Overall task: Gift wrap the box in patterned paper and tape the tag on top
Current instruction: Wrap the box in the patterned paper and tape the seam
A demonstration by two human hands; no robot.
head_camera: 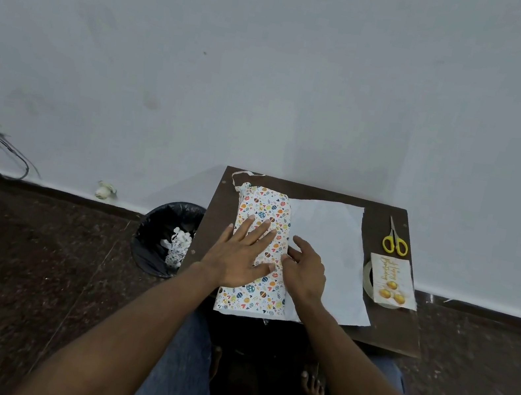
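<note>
You are partway through the wrap. The box (258, 249) lies at the left of the dark surface (401, 340) with the patterned paper (264, 208) already folded over its top, print side out. The rest of the sheet lies flat to the right, white side up, so the long seam is not closed, and I judge the ends not folded either; no tape shows on the wrap. The tag (394, 281) lies well apart at the right edge, on top of what looks like the tape roll (368, 275), with the scissors (395, 238) just beyond it.

Your left hand (242, 251) lies flat on the covered box, its fingers spread wide and pressing the paper down. Your right hand (305, 268) sits at the box's right edge, fingers loosely bent and touching the paper at the crease, gripping nothing that I can see.
</note>
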